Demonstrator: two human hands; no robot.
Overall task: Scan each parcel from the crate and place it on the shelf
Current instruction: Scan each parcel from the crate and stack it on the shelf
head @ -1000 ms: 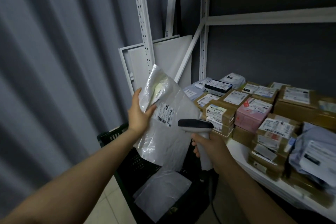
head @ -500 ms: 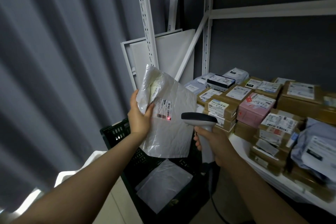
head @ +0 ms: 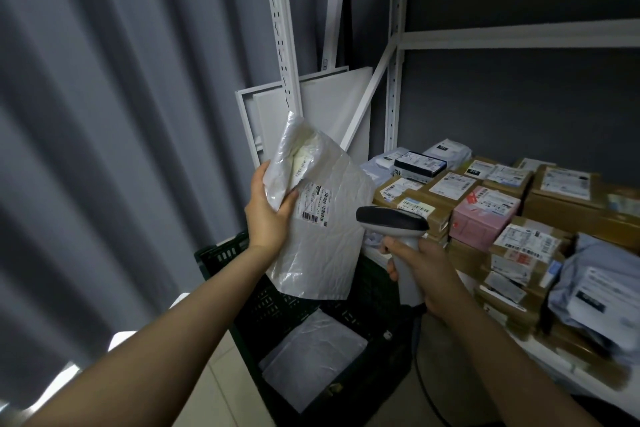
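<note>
My left hand (head: 268,213) grips the upper left corner of a white plastic mailer parcel (head: 325,236), held upright above the black crate (head: 221,253). Its barcode label faces the scanner. My right hand (head: 420,272) holds a grey handheld barcode scanner (head: 393,220) by its handle, its head aimed at the label from just to the right. Another white mailer (head: 311,357) lies inside the crate. The white shelf (head: 485,302) on the right carries several labelled boxes and bags.
A pink box (head: 483,218) and brown cartons crowd the shelf on the right. White shelf uprights (head: 282,28) and a leaning white panel (head: 332,107) stand behind the parcel. A grey curtain (head: 104,114) fills the left side. The scanner cable (head: 424,388) hangs beside the crate.
The red scan light seen on the label half a second ago is gone. The parcel has risen and tilted slightly; the scanner stays pointed at it.
</note>
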